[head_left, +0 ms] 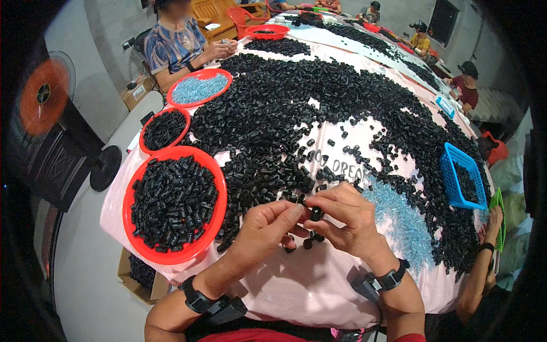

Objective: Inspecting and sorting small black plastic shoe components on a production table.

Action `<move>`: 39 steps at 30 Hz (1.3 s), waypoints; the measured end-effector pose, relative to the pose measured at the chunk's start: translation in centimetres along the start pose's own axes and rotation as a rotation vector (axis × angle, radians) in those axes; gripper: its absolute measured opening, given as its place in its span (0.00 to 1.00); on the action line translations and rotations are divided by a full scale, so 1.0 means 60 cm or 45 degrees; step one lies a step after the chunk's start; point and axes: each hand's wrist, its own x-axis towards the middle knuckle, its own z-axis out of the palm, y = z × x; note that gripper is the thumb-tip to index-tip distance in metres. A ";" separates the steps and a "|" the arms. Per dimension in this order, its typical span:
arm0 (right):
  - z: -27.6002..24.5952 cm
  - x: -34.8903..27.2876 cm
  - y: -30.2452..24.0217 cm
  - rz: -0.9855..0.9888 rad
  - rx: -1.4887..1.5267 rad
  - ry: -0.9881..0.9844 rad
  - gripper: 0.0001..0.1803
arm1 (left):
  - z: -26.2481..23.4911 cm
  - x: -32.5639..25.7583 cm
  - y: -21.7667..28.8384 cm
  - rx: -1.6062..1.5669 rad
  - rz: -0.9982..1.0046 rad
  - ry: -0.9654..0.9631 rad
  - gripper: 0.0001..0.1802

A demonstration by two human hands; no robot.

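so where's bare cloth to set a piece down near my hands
Bare pink cloth lies below both hands, toward the table's near edge. Left is the red tray, right the blue bits, and ahead the black pile is crowded.

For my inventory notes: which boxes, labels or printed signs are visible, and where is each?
Cardboard box: on the floor at far left, beside the seated person; brown, rectangular.
Cardboard box: under the table's near left edge; brown, open, holding black parts.
Tablecloth lettering: mid-table; dark print on pink cloth.

Small black part [315,214] mostly hidden between fingertips of left hand [268,223] and right hand [342,219]; shape unclear. Cardboard box [139,273] lower left half under table edge. Far workers upper right too small to tell.
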 end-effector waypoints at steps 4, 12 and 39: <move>0.004 -0.003 -0.003 0.010 0.010 -0.059 0.27 | 0.007 -0.007 -0.004 0.168 0.007 -0.098 0.17; -0.006 -0.002 -0.037 0.386 0.373 -0.674 0.14 | -0.069 -0.050 0.053 0.448 0.224 0.514 0.15; 0.022 -0.021 -0.009 0.298 -0.024 -0.543 0.20 | -0.068 -0.101 0.018 1.702 0.158 0.310 0.19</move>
